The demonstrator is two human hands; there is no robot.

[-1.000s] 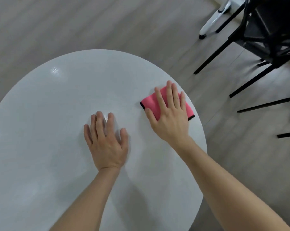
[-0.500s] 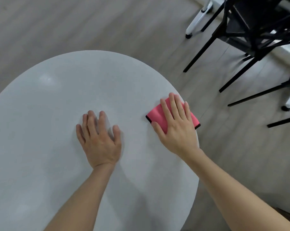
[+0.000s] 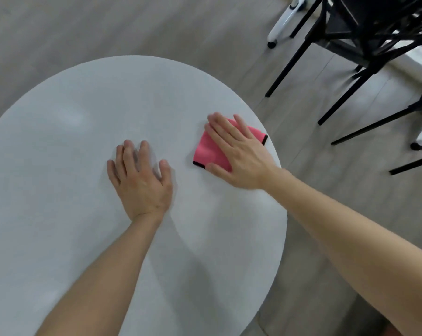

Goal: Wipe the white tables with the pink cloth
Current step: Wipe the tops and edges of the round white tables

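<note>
Toward three o'clock on the white table (image 3: 72, 141), the right hand (image 3: 239, 156) presses flat, fingers straight, on the pink cloth (image 3: 208, 151), hiding its middle; the left hand (image 3: 142, 183) lies flat, holding nothing.

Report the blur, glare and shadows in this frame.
Head view: fingers of the right hand on the pink cloth look slightly smeared; a pale sheen marks the white table beyond the left hand; soft shadows lie beside both forearms; the black chairs at top right are blurred.
</note>
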